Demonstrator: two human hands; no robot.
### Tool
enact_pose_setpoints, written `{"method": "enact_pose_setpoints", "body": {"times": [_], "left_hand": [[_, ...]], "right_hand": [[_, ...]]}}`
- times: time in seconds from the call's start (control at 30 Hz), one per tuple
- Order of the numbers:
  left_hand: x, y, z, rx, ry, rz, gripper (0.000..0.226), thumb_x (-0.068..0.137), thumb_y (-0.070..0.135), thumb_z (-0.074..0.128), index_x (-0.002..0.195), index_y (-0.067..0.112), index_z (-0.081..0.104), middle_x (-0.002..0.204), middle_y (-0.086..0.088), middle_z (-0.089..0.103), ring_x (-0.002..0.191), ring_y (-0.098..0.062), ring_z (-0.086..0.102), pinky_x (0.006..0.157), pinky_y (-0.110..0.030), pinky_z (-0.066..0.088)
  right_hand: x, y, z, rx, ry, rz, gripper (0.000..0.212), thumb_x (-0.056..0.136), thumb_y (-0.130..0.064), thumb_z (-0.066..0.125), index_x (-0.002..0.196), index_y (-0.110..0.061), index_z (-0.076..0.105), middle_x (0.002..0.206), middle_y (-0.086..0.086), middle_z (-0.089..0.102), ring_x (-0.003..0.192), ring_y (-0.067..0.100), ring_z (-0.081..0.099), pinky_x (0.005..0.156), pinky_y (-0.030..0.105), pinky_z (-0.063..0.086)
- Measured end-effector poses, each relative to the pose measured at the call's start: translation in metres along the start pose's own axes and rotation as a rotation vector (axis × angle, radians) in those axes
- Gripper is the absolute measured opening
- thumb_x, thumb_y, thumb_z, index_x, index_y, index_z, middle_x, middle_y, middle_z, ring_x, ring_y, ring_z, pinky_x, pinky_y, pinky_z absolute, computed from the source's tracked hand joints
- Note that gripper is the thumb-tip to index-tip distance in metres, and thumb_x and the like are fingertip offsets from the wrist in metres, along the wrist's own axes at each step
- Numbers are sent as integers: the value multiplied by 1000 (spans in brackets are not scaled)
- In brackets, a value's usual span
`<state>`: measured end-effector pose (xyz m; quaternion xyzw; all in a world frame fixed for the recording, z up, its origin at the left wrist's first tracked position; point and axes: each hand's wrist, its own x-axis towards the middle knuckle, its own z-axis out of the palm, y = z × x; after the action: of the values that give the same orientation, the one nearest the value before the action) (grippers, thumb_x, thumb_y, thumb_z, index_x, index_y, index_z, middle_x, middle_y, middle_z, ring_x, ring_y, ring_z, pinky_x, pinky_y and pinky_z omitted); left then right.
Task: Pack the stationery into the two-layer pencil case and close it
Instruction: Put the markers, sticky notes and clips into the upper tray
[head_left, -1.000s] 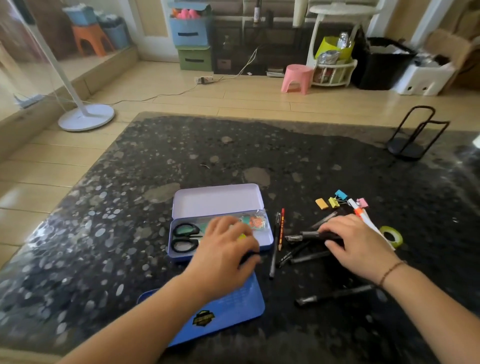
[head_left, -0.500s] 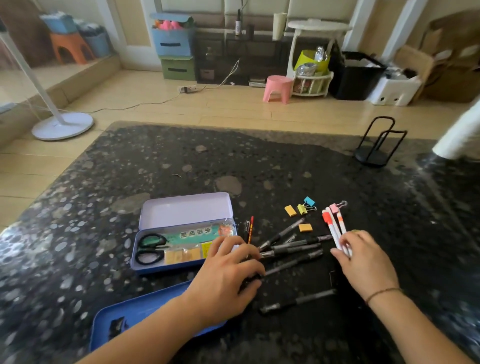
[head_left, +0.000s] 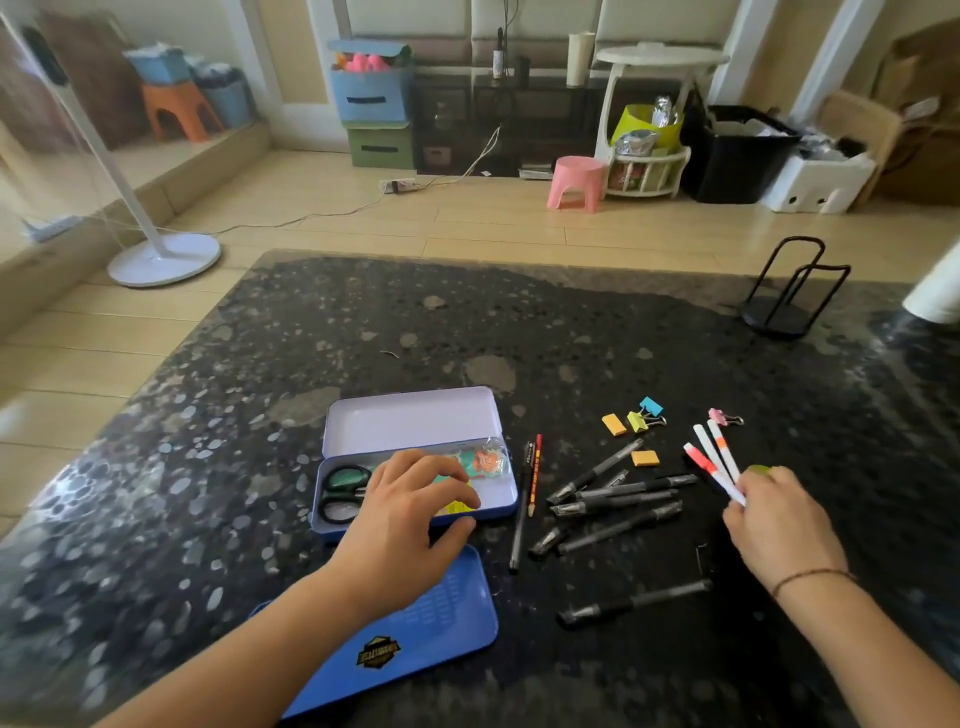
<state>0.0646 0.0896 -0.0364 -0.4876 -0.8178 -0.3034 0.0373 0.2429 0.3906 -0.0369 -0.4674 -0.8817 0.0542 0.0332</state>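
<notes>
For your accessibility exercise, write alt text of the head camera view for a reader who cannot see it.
A person's left hand reaches over an open lilac pencil case holding scissors, while the right hand pinches white markers. Black pens and coloured binder clips lie between them on a dark speckled table; a blue tray lies nearer the camera.

Relative to the open pencil case (head_left: 415, 457) on the dark table (head_left: 363, 332): bare tabletop lies beyond and left of it. Just right, a pencil (head_left: 534, 475) and scattered black pens (head_left: 613, 512) crowd the surface. A blue tray (head_left: 415, 639) blocks the near side.
</notes>
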Motion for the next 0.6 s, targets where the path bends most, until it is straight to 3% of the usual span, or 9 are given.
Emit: {"method": "enact_pose_setpoints", "body": {"times": [0.1, 0.23, 0.37, 0.5, 0.6], "left_hand": [[-8, -1, -8, -96, 22, -40, 11, 84, 22, 70, 94, 26, 69, 106, 14, 59, 107, -11, 49, 93, -34, 42], [-26, 2, -15, -150, -15, 8, 7, 86, 24, 66, 92, 25, 68, 103, 14, 59, 105, -7, 49, 91, -26, 42], [-29, 4, -15, -128, -91, 112, 8, 88, 23, 64, 94, 22, 69, 104, 9, 60, 103, -10, 49, 90, -31, 42], [-26, 1, -17, -123, -106, 92, 10, 88, 21, 64, 97, 22, 68, 105, 8, 60, 104, -11, 49, 89, -33, 44], [-26, 0, -22, -224, -66, -10, 8, 89, 23, 63, 96, 22, 68, 104, 12, 61, 104, -8, 53, 89, -28, 45]], "right_hand": [[-3, 10, -3, -59, -31, -42, 7, 88, -10, 51, 84, -15, 54, 78, 4, 55, 58, 16, 49, 54, 31, 41], [-9, 20, -7, -294, -119, -111, 20, 91, -26, 50, 110, -25, 54, 75, -9, 56, 59, 6, 54, 52, 21, 46], [-4, 20, -4, -198, -88, -86, 22, 86, -28, 61, 108, -25, 62, 73, -5, 58, 58, 9, 50, 49, 23, 39], [-1, 31, 1, 121, 29, 39, 16, 84, -11, 64, 96, -15, 73, 67, 3, 66, 53, 18, 55, 47, 33, 44], [-14, 28, -7, 319, 116, -3, 16, 84, -15, 66, 97, -18, 74, 70, 1, 72, 64, 20, 61, 54, 32, 47]]}}
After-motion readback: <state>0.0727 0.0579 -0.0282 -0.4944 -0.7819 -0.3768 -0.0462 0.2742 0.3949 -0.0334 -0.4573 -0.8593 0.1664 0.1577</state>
